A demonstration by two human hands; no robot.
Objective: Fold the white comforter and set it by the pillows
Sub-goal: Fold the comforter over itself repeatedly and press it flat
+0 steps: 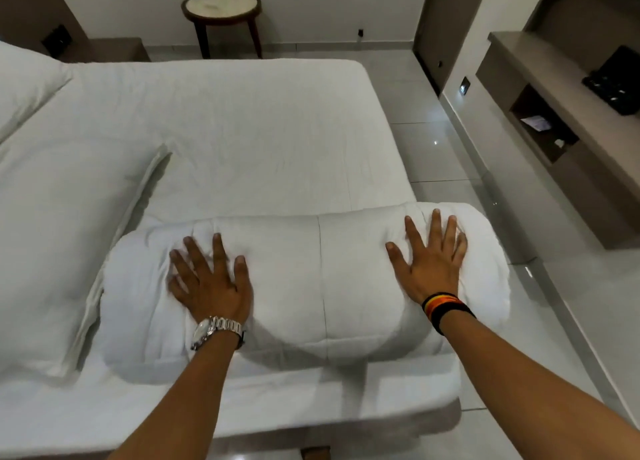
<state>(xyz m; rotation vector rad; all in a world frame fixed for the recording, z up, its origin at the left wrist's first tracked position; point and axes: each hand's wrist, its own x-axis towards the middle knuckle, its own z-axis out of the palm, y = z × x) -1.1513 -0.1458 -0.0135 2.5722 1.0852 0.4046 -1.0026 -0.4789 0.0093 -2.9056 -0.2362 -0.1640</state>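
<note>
The white comforter (322, 286) lies folded into a thick bundle across the near part of the bed (249, 130), its right end reaching past the bed's right edge. My left hand (211, 279), with a metal watch on the wrist, presses flat on the bundle's left part, fingers spread. My right hand (431, 259), with a striped wristband, presses flat on its right part. A large white pillow (62, 238) lies just left of the bundle, touching it. A second pillow (24, 82) sits at the far left.
A round wooden side table (221, 8) stands beyond the bed against the wall. A shelf unit (561, 113) with a dark object on top lines the right wall. Glossy tiled floor (450, 141) runs between the bed and the shelf.
</note>
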